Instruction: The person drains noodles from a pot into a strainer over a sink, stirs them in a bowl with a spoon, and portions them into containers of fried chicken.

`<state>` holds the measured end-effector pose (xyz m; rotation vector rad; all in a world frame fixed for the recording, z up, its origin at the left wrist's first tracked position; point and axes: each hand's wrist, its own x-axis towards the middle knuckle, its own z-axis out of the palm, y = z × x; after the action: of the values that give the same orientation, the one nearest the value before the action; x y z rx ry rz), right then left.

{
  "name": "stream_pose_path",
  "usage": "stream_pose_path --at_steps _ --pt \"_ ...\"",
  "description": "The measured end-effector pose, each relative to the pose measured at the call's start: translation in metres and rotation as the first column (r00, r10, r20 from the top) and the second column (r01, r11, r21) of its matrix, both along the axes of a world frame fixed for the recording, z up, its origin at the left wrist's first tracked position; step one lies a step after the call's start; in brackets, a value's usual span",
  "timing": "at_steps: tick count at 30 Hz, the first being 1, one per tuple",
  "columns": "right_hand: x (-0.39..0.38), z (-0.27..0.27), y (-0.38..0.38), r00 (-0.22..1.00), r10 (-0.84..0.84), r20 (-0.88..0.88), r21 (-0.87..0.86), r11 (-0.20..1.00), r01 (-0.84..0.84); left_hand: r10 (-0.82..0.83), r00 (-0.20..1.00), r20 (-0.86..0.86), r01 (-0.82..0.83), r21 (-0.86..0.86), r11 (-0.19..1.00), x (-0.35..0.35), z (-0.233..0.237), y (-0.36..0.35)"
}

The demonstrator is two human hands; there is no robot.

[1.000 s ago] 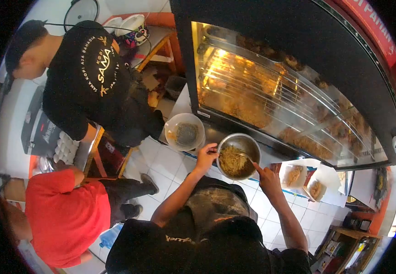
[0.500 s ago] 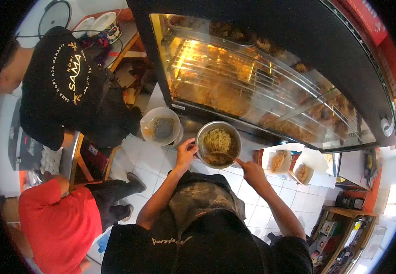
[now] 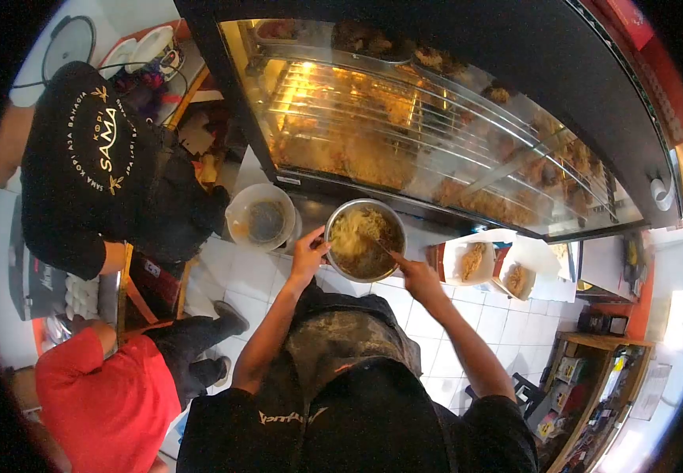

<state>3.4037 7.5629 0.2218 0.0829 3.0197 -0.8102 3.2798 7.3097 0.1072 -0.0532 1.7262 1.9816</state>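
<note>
Vs 0.5 s ago, noodles (image 3: 348, 233) sit more toward 10 o'clock in metal bowl (image 3: 396, 229), less bunched at 12. L hand (image 3: 308, 254) part-curled, gripping rim at 9; R hand (image 3: 418, 277) closed round utensil (image 3: 378, 244) handle at 4. Lit food case (image 3: 507, 47) at 1, tub (image 3: 239, 208) at 10, tiled flr (image 3: 412, 315) below. Utensil tip hidden, type unclear.

Single view, head-worn; faces forward and steeply down over wearer's own torso (image 3: 357, 422), nearest the lens; hands (image 3: 308, 254) close by, around mid-view; tiled floor (image 3: 493, 322) below, glass-fronted case (image 3: 467, 31) on far side; wide, rounded coverage, edges dark.
</note>
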Motion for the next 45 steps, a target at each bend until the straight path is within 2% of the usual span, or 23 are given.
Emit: stream_pose_path --at_steps 2,3,6,7,10,12,14,15,16,19,20,22,24,26,28,31,34,35,38,39,40,43,45 --pt "-0.013 0.048 0.011 0.886 0.192 -0.421 0.019 0.979 -0.203 0.012 0.999 0.032 -0.011 -0.024 1.000 -0.004 0.022 0.001" --pt "0.000 0.010 0.027 0.972 -0.144 0.188 -0.020 0.988 0.150 -0.014 0.999 0.042 0.013 0.027 1.000 -0.006 0.017 0.003" --pt "-0.006 -0.032 0.004 0.998 -0.019 0.066 0.007 1.000 0.019 -0.075 0.996 0.052 0.073 0.038 0.997 -0.010 0.033 0.011" --pt "0.002 -0.053 0.012 0.988 0.044 0.148 0.021 0.999 -0.048 -0.059 0.998 0.020 0.060 -0.023 0.998 -0.015 0.029 0.010" --pt "0.002 0.023 0.032 0.987 0.088 0.136 -0.002 0.996 -0.088 -0.043 0.990 -0.137 0.033 -0.073 0.997 -0.027 0.020 0.011" --pt "0.012 0.013 0.037 0.999 0.029 0.045 0.000 1.000 -0.029 0.167 0.985 0.048 -0.169 0.021 0.985 -0.009 0.026 0.016" --pt "0.004 0.007 0.034 0.984 -0.180 0.002 0.167 0.970 0.177 0.162 0.986 0.027 -0.162 -0.003 0.987 0.007 0.012 0.012" --pt "-0.005 0.005 0.025 0.906 -0.373 0.199 -0.074 0.917 0.393 0.090 0.992 0.087 -0.092 0.021 0.996 0.018 0.014 0.011" --pt "-0.011 0.000 0.018 0.901 -0.384 0.203 -0.081 0.910 0.406 0.012 0.989 0.150 -0.019 0.046 0.999 0.027 0.015 0.012" --pt "-0.014 -0.033 0.008 0.988 -0.015 -0.155 0.095 0.995 0.030 -0.016 0.997 0.080 0.013 0.048 0.999 0.012 0.013 0.016" --pt "-0.009 -0.037 0.011 0.987 -0.025 -0.158 0.095 0.995 0.040 -0.008 0.999 0.050 0.005 0.058 0.998 0.007 0.017 0.016" --pt "-0.006 -0.013 0.019 0.985 0.100 0.141 0.168 0.978 -0.123 0.006 0.999 0.039 -0.008 0.037 0.999 0.005 0.024 0.018" --pt "-0.015 0.011 0.029 0.990 0.100 0.101 0.230 0.966 -0.121 0.036 0.984 0.176 -0.071 0.196 0.978 0.007 0.035 0.014" --pt "-0.029 0.017 0.032 0.968 -0.204 0.145 0.156 0.971 0.182 0.001 0.980 0.197 -0.032 0.151 0.988 0.012 0.042 0.017" --pt "-0.028 -0.021 0.026 0.993 -0.116 0.034 0.186 0.977 0.108 -0.018 0.998 -0.057 0.015 -0.059 0.998 0.020 0.028 0.021" --pt "-0.024 -0.065 0.011 0.985 0.144 0.094 0.380 0.909 -0.170 0.021 1.000 0.007 -0.021 -0.031 0.999 0.013 0.024 0.015" --pt "-0.018 0.009 0.023 0.981 0.179 0.072 0.240 0.952 -0.191 0.082 0.995 0.052 -0.084 0.030 0.996 0.009 0.030 0.016" --pt "-0.023 0.019 0.022 0.996 0.080 0.040 0.283 0.955 -0.088 0.072 0.997 0.025 -0.072 0.016 0.997 0.009 0.034 0.017" --pt "-0.048 -0.018 0.025 0.993 0.114 -0.044 0.365 0.927 -0.090 -0.015 1.000 -0.009 0.015 0.013 1.000 0.001 0.010 0.016" --pt "-0.049 -0.024 0.019 0.977 0.121 0.177 0.488 0.851 -0.193 -0.004 1.000 -0.008 0.003 -0.020 1.000 -0.003 0.004 0.014" --pt "-0.041 -0.024 0.020 0.978 0.120 0.173 0.487 0.852 -0.191 -0.004 1.000 -0.012 0.004 -0.021 1.000 -0.008 -0.004 0.012" --pt "-0.023 0.021 0.036 0.972 0.235 0.017 0.091 0.968 -0.236 0.079 0.987 -0.139 -0.069 0.076 0.995 -0.020 -0.014 0.021" --pt "-0.028 0.049 0.044 0.972 0.197 0.128 0.269 0.936 -0.226 0.207 0.972 0.112 -0.226 0.197 0.954 -0.007 0.001 0.020"
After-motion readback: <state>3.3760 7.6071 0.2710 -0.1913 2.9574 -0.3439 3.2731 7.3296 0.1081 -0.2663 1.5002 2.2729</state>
